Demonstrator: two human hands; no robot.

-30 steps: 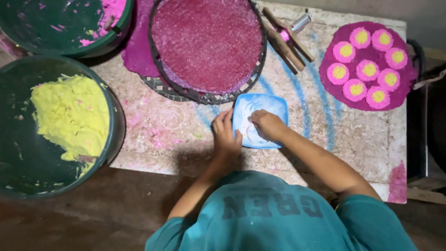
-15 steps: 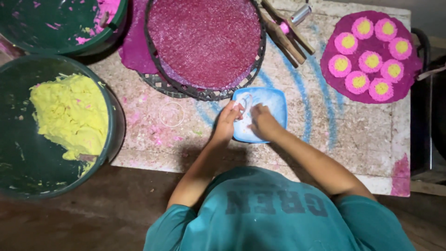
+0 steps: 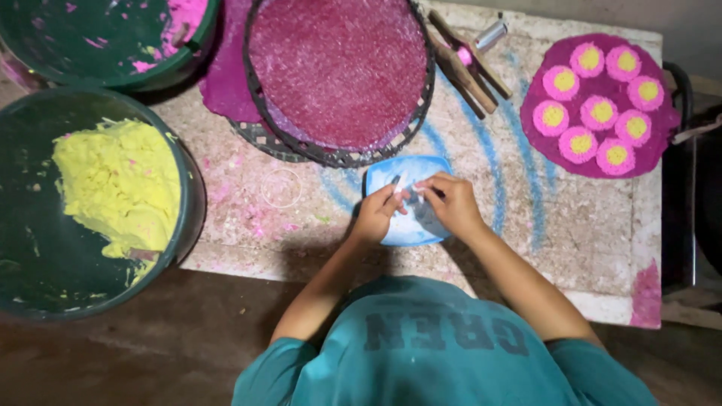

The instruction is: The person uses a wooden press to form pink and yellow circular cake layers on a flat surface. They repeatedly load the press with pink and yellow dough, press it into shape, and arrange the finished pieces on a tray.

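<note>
A flat, light blue sheet of soft paste (image 3: 391,171) lies on the stained board (image 3: 587,248) in front of me. Both hands rest on top of it. My left hand (image 3: 374,214) covers its lower left part, fingers curled and pinching the material near the middle. My right hand (image 3: 453,203) covers its right side, and its fingertips meet the left hand's at the sheet's centre. The hands hide much of the sheet's lower half.
A round woven tray of dark red paste (image 3: 338,68) sits just beyond the sheet. A green tub of yellow paste (image 3: 113,188) stands at the left, another green tub with pink smears (image 3: 98,37) behind it. Wooden sticks (image 3: 466,60) and a magenta disc with pink-and-yellow flowers (image 3: 594,105) lie at right.
My hands shifted from spread over the sheet's lower part to its centre, with the fingertips of both drawn together. The blue sheet stays in the same place.
</note>
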